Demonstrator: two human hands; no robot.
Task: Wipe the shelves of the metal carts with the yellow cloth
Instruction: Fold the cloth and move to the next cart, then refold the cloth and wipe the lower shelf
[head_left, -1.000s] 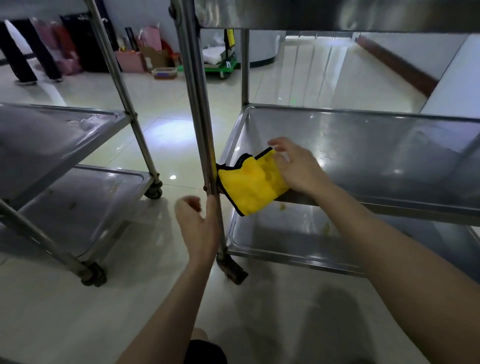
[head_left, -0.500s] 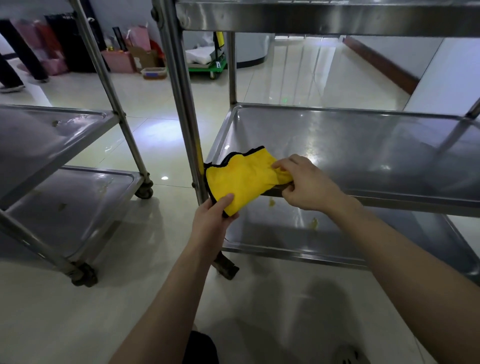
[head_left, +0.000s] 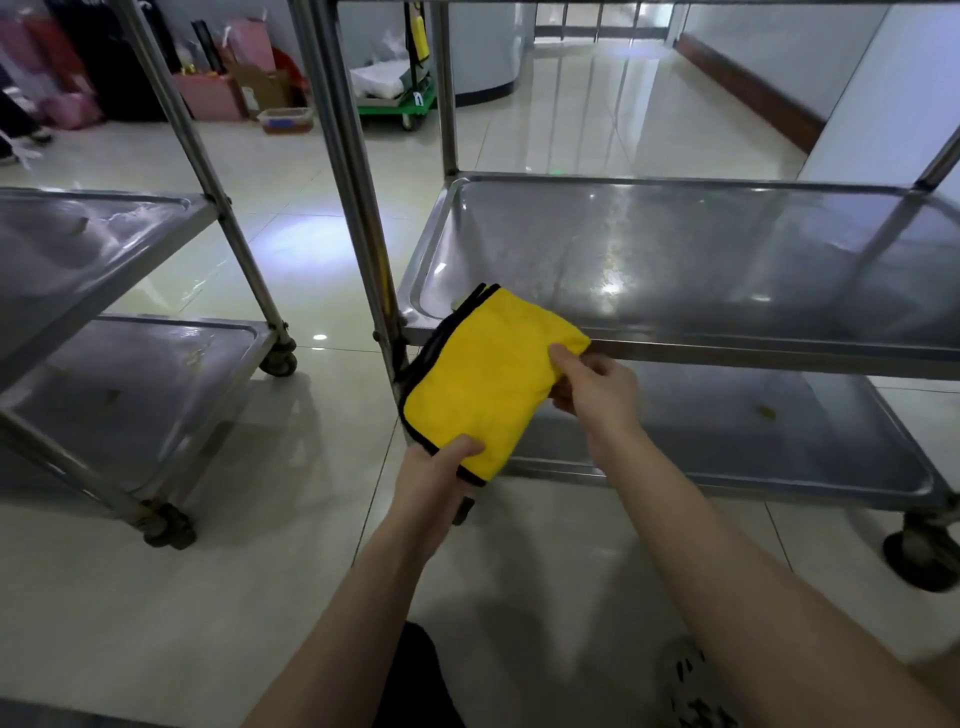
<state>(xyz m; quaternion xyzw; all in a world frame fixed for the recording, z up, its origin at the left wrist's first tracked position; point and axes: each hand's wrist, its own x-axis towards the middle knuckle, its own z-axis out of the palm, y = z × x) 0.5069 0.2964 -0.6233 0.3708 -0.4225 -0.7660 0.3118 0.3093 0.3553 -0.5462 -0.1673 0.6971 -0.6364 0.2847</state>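
Left hand (head_left: 441, 480) pinches the near corner of the yellow cloth (head_left: 488, 374), right hand (head_left: 597, 389) pinches its other edge, the cloth pulled flatter between them than half a second ago.

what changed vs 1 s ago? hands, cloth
The left hand, free by the cart post, came up and gripped the cloth at its near edge. The right hand went from pressing the cloth on the middle shelf corner to pinching its far edge. The cloth came toward the person and is now held folded between both hands. Shelf and left cart stayed put.
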